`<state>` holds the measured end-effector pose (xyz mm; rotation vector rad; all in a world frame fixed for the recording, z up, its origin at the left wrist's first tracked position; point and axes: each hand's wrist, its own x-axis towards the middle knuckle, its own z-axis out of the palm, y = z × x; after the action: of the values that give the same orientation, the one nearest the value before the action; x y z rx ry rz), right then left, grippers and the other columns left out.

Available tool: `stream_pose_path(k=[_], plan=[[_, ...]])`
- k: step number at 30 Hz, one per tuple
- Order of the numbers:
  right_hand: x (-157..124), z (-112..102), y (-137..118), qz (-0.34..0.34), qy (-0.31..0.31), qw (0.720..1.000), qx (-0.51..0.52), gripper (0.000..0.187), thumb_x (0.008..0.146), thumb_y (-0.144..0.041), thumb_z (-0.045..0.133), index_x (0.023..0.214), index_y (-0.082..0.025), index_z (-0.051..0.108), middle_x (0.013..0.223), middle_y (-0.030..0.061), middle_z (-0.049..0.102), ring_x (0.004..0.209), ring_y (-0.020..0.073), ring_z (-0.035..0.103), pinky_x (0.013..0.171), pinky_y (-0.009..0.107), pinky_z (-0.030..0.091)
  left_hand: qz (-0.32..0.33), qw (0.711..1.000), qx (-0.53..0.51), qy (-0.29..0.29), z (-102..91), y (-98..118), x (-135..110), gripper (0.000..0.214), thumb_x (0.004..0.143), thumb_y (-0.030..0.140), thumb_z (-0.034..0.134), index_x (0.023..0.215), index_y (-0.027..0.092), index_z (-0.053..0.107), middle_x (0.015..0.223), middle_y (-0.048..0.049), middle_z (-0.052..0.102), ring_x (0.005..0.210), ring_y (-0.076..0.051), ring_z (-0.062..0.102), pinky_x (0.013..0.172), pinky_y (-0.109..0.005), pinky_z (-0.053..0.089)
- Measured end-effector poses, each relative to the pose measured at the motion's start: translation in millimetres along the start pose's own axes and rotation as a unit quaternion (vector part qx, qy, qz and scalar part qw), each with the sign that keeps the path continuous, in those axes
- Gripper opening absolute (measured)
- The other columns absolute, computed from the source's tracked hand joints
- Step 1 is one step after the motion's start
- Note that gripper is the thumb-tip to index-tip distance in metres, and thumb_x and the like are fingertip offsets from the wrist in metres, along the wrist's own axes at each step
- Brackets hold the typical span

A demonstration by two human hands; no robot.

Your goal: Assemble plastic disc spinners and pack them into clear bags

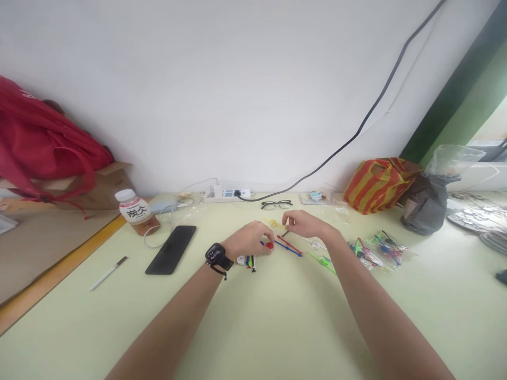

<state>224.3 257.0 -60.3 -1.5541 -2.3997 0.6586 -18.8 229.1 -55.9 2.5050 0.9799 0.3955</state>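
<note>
My left hand [250, 238], with a black watch on its wrist, is closed low over the table. A small red round piece [270, 245] shows at its fingertips. Under that hand lie several thin plastic sticks [250, 263] in blue, green, yellow and black, partly covered. My right hand [304, 222] is bent in a pinch beside a yellow plastic piece [273, 222]; a short dark piece [284, 233] shows below its fingertips, but what it holds is unclear. Between the hands, a red arrow-shaped stick [289, 244] lies along a blue arrow-shaped stick [291, 249]. Green pieces [324, 260] rest near my right forearm.
Clear bags of coloured pieces [382, 250] lie on the right. Behind stand glasses [277, 204], a power strip [225, 196] and a striped bag [374, 184]. On the left are a phone [171, 250], a bottle [137, 212] and a pen [108, 273].
</note>
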Motion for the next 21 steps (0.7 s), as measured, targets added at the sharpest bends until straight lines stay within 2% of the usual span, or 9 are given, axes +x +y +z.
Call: stream_pose_path(k=[3,6,11,15,17,21], plan=[[3,-1,12,0.013,0.036,0.999,-0.021,0.024,0.083,-0.011,0.062,0.103,-0.021,0.069,0.101,0.0060,0.071,0.085,0.0182,0.064,0.071,0.025,0.044,-0.033,0.998,0.061,-0.005,-14.7,-5,-5,0.028,0.072,0.036,0.080,0.098,0.027,0.079,0.104,-0.0024,0.077,0.102,-0.026,0.067,0.085,-0.031,0.048],[5,5,20,0.024,0.052,0.998,-0.037,0.023,0.079,-0.010,0.067,0.099,-0.020,0.071,0.100,0.0065,0.070,0.088,0.0197,0.063,0.073,0.026,0.043,-0.059,0.993,0.095,-0.029,-24.3,-9,-7,0.029,0.069,0.034,0.082,0.097,0.027,0.078,0.098,-0.0010,0.077,0.098,-0.025,0.067,0.080,-0.030,0.047],[7,9,24,0.024,0.055,0.998,-0.036,0.020,0.079,-0.009,0.067,0.094,-0.021,0.074,0.096,0.0055,0.070,0.088,0.0194,0.063,0.075,0.025,0.043,-0.058,0.996,0.046,-0.039,-18.8,-13,-4,0.018,0.072,0.030,0.079,0.090,0.026,0.080,0.093,-0.0017,0.078,0.097,-0.025,0.069,0.073,-0.029,0.047],[1,-4,26,0.022,0.068,0.997,-0.014,0.017,0.080,-0.011,0.067,0.092,-0.019,0.074,0.097,0.0069,0.070,0.087,0.0202,0.063,0.075,0.027,0.044,-0.035,0.999,0.019,-0.032,-12.9,-10,-3,0.022,0.072,0.034,0.081,0.092,0.025,0.079,0.092,-0.0025,0.078,0.091,-0.025,0.069,0.071,-0.030,0.048],[-4,-13,22,0.017,0.079,0.997,0.008,0.015,0.082,-0.014,0.066,0.094,-0.019,0.074,0.098,0.0075,0.071,0.086,0.0202,0.063,0.075,0.028,0.045,-0.027,1.000,0.009,-0.004,-13.8,-6,-2,0.029,0.072,0.038,0.082,0.098,0.025,0.079,0.093,-0.0036,0.077,0.089,-0.026,0.068,0.072,-0.031,0.049],[-15,-27,-3,-0.021,0.078,0.993,0.084,0.018,0.092,-0.028,0.059,0.104,-0.021,0.071,0.104,0.0051,0.072,0.079,0.0165,0.063,0.070,0.027,0.048,-0.014,0.991,-0.064,0.118,-18.2,4,2,0.032,0.086,0.042,0.072,0.113,0.025,0.075,0.104,-0.0051,0.077,0.090,-0.022,0.070,0.076,-0.031,0.053]])
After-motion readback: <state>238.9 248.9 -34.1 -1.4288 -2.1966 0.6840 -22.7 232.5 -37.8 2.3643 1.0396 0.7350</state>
